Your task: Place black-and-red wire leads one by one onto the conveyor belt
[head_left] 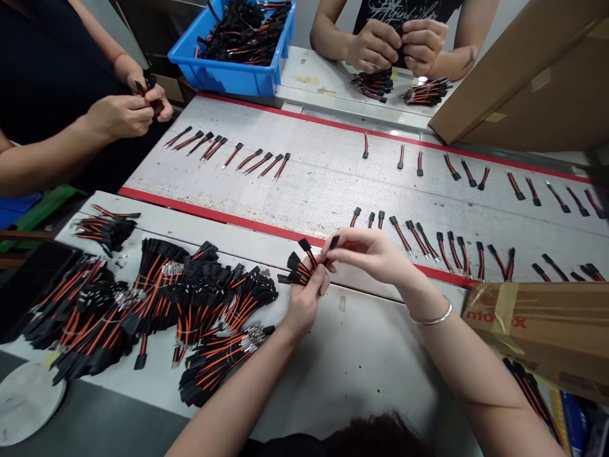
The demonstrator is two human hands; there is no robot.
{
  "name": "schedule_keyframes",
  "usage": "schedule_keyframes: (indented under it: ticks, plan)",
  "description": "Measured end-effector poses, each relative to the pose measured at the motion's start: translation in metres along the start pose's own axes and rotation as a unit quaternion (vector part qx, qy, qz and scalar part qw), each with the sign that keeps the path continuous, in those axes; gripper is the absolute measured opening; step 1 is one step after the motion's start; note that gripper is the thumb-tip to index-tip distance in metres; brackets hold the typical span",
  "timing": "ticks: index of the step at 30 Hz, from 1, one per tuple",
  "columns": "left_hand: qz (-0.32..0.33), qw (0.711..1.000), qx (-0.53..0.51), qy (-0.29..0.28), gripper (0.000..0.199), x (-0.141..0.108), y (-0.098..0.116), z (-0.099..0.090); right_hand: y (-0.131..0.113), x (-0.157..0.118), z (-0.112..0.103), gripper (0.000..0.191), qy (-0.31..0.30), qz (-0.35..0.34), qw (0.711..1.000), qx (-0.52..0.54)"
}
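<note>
Several short red-and-black cables with black connectors [295,265] fan out from my left hand [304,303], which is closed round their wires. My right hand [364,251] pinches one cable by its black connector [334,242], close beside the fingers of the left. Both hands are above the near edge of the belt. Left of them, bundles of the same cables [200,285] lie heaped on the white table [352,368], some with silvery ends. Single cables [413,236] lie in a row on the belt just past my right hand.
A grey conveyor belt [323,171] with red edges runs across, carrying more cables. Beyond it stand a blue bin [228,77] full of cables and a large cardboard box [533,82]. Another carton [542,330] is at right. Two co-workers' hands [126,114] handle parts.
</note>
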State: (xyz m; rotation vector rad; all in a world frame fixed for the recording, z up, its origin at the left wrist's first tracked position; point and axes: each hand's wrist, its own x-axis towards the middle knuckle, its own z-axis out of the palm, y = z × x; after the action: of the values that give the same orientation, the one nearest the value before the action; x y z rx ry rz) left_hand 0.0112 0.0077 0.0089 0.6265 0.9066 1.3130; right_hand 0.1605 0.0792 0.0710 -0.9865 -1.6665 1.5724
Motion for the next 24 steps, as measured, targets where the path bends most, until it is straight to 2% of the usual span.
schedule_keyframes:
  ticks: [3, 6, 8, 11, 14, 18, 20, 24]
  plan:
    - [-0.016, 1.000, 0.013, -0.011, 0.043, 0.000, 0.003, 0.001, 0.013, 0.010, -0.009, 0.029, 0.132, 0.052, 0.989, 0.051]
    - [-0.006, 1.000, 0.010, -0.003, 0.043, -0.002, 0.004, 0.003, 0.031, 0.021, -0.022, 0.032, 0.245, 0.098, 0.965, 0.008]
    - [0.010, 1.000, -0.001, 0.016, 0.038, -0.002, 0.004, 0.003, 0.040, 0.024, -0.029, 0.031, 0.277, 0.115, 0.953, -0.028]
    - [0.009, 0.999, -0.019, 0.026, 0.036, -0.001, 0.002, 0.004, 0.040, 0.019, -0.037, 0.026, 0.288, 0.123, 0.949, -0.044]
    - [0.003, 1.000, -0.017, 0.016, 0.038, 0.000, 0.001, 0.004, 0.025, 0.011, -0.036, 0.022, 0.246, 0.114, 0.962, -0.028]
    - [-0.005, 0.999, 0.012, 0.036, 0.038, -0.001, -0.001, 0.002, 0.003, 0.001, -0.023, 0.023, 0.065, 0.056, 0.996, 0.012]
    - [-0.016, 0.999, 0.028, 0.038, 0.037, -0.002, -0.002, 0.000, -0.003, -0.001, -0.017, 0.023, -0.013, 0.016, 0.999, 0.037]
    - [-0.009, 0.998, 0.067, 0.006, 0.036, -0.004, -0.007, -0.005, -0.006, -0.003, -0.010, 0.026, -0.113, -0.016, 0.990, 0.077]
